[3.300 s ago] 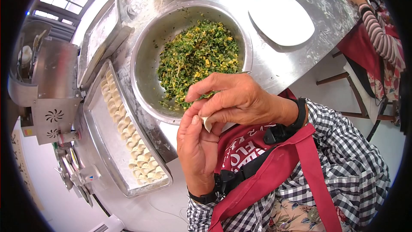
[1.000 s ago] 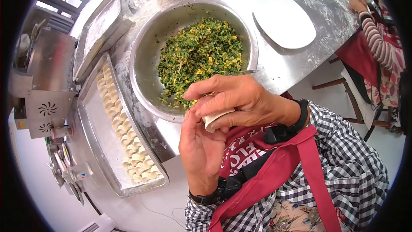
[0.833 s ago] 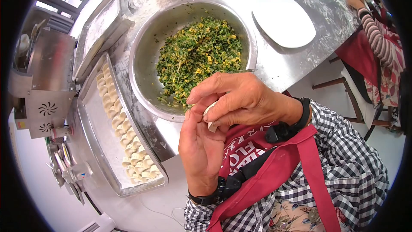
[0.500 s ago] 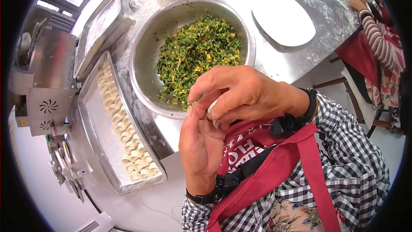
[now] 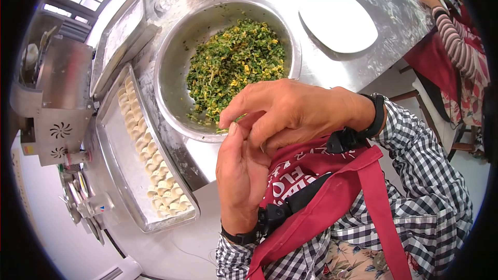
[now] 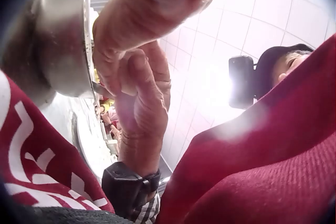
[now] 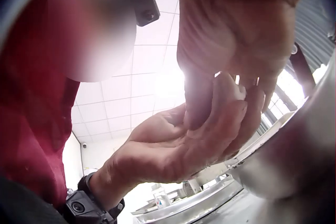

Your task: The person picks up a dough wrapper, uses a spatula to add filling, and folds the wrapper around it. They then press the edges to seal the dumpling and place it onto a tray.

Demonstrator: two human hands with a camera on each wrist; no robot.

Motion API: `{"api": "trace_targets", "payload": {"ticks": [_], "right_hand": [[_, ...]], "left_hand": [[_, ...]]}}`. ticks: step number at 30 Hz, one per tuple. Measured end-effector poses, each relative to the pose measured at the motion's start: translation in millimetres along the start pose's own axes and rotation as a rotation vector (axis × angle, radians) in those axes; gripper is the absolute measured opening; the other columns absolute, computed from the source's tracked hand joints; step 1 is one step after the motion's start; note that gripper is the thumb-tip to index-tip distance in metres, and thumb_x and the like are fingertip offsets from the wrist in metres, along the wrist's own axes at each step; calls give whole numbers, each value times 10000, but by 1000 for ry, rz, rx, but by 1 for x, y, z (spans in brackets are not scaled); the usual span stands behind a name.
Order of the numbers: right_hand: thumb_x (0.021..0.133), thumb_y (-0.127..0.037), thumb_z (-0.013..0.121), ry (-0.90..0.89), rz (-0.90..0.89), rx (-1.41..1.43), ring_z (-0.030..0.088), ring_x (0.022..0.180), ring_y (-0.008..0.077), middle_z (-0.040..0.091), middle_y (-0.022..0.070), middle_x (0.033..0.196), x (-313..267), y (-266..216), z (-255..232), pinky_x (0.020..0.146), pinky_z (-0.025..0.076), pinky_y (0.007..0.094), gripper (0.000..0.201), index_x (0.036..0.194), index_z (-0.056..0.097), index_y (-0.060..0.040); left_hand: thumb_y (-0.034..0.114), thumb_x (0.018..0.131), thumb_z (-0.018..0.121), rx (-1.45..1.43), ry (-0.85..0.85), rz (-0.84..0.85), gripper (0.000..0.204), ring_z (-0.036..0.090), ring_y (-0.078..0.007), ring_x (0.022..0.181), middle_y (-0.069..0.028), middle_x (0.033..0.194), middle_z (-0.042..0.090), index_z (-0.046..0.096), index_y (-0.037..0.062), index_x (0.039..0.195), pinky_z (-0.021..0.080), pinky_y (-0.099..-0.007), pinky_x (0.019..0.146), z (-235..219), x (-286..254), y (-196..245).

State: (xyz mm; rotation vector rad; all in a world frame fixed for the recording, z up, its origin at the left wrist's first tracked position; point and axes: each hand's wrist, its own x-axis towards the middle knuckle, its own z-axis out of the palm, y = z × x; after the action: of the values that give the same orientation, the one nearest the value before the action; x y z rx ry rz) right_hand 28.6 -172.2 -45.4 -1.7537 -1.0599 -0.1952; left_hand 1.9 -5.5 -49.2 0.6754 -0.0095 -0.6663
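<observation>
Both hands meet in front of my chest over the table's edge. My left hand [image 5: 236,148] stands upright with its palm cupped. My right hand [image 5: 248,130] lies over it, fingers curled down into the left palm. Between them they pinch a small pale dumpling [image 7: 231,90]. It shows only in the right wrist view and is hidden by the fingers in the head view. Just beyond the hands stands a big steel bowl [image 5: 171,41] of chopped green and yellow filling [image 5: 233,62].
A steel tray [image 5: 111,145] with rows of finished dumplings [image 5: 150,163] lies left of the bowl, a second floured tray [image 5: 122,28] behind it. A white plate [image 5: 337,13] sits at the back right. A metal machine [image 5: 59,103] stands far left. Another person's striped sleeve [image 5: 456,33] works at the right.
The folded white wrapper that showed between the fingers a second ago is now covered by my right fingers. Both hands have closed tighter together and shifted slightly up toward the bowl.
</observation>
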Motion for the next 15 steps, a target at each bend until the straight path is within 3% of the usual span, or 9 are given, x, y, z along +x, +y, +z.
{"api": "trace_targets", "payload": {"ticks": [5, 15], "right_hand": [[671, -82, 684, -53, -50, 28, 539, 972, 310, 535, 168, 1098, -2, 6, -1, 798, 438, 397, 86, 685, 614, -34], [691, -89, 672, -87, -39, 83, 552, 953, 309, 553, 160, 1071, -2, 6, 1, 783, 453, 383, 75, 704, 617, -40]], "left_hand": [[308, 961, 295, 39, 67, -18, 446, 479, -280, 1131, -158, 1226, 477, 385, -34, 1233, 377, -417, 968, 6, 0, -1], [287, 957, 320, 61, -1, -42, 413, 449, -288, 1163, -130, 1275, 430, 331, 46, 1292, 370, -442, 972, 1, 0, -2]]}}
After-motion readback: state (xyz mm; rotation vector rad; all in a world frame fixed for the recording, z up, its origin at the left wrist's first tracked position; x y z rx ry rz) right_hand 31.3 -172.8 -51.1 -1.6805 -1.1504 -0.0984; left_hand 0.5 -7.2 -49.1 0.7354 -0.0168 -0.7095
